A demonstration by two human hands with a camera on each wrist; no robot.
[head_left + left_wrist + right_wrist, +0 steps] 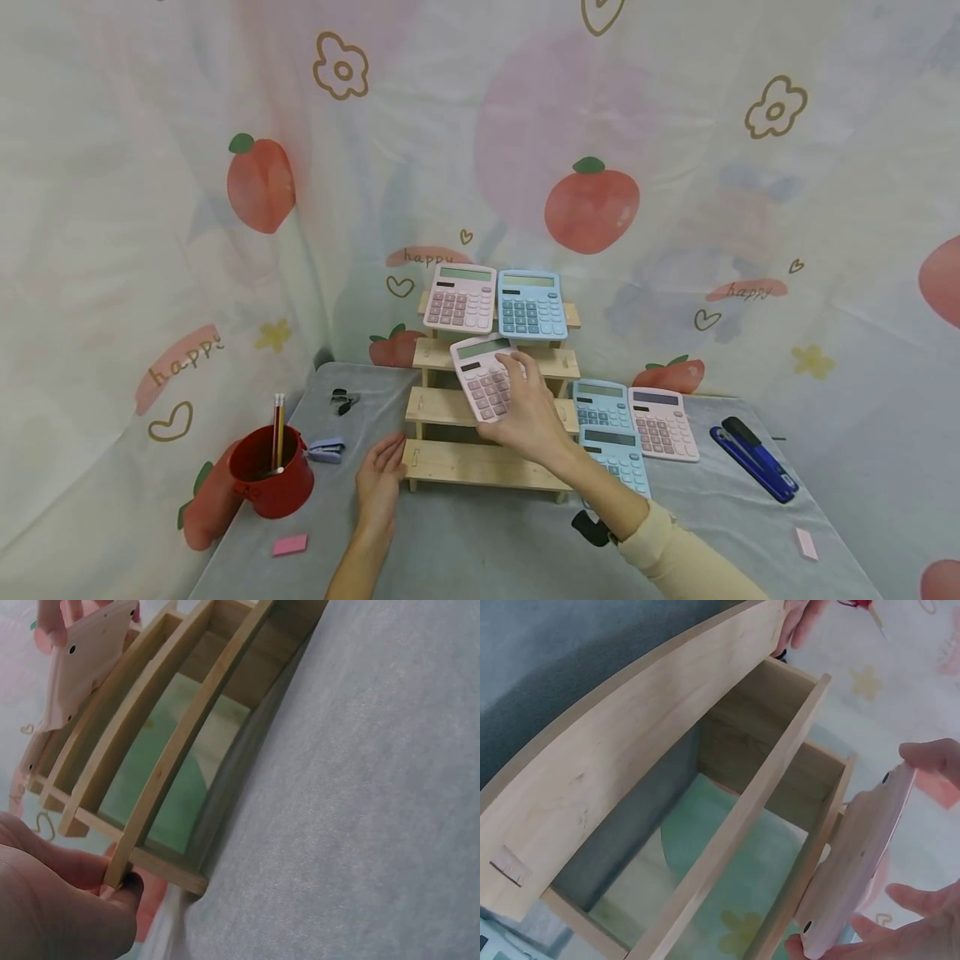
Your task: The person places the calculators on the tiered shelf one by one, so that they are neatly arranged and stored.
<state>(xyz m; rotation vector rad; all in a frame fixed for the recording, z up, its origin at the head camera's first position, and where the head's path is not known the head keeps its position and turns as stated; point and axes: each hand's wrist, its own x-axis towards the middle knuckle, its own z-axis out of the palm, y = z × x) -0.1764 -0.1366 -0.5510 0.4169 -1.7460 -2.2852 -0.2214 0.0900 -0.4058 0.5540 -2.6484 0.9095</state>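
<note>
A pink calculator is gripped by its edges in my right hand, tilted in front of the middle steps of a tiered wooden stand. In the right wrist view, the thumb holds one end of the calculator and a finger the other. My left hand pinches the left end of the lowest step, as the left wrist view shows. On the top step a pink calculator and a blue calculator lean side by side. Right of the stand lie two blue calculators and another pink calculator.
At left stand a red bucket with pencils, a small lavender stapler, black clips and a pink eraser. A blue stapler and a pale pink eraser lie at right. A black object sits near my right forearm.
</note>
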